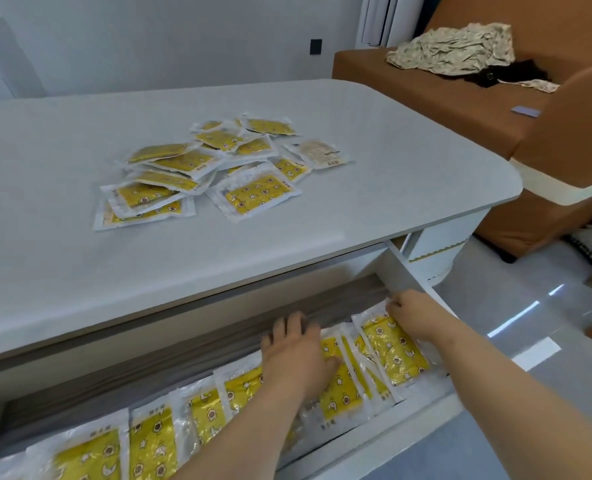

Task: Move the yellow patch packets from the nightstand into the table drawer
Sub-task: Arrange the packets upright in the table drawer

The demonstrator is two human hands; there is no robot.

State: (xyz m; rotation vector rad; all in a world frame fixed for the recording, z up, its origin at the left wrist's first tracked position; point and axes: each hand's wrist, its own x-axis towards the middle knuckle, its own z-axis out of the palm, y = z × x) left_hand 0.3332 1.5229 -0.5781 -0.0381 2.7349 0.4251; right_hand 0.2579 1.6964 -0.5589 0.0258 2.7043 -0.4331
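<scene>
A pile of yellow patch packets point(204, 168) in clear wrappers lies on the white tabletop point(80, 254). Below its front edge the drawer point(436, 407) is pulled out, and a row of yellow packets point(156, 441) stands overlapping along it. My left hand point(296, 358) lies flat with straight fingers on the packets in the middle of the row. My right hand point(414, 315) is at the drawer's right end and pinches the top edge of the rightmost packet point(393, 355), which leans tilted against the others.
An orange sofa point(461, 98) with a crumpled patterned cloth point(454, 50) stands behind the table on the right. One pale packet point(322, 154) lies face down at the pile's right edge. Glossy grey floor point(512, 306) runs to the right of the drawer.
</scene>
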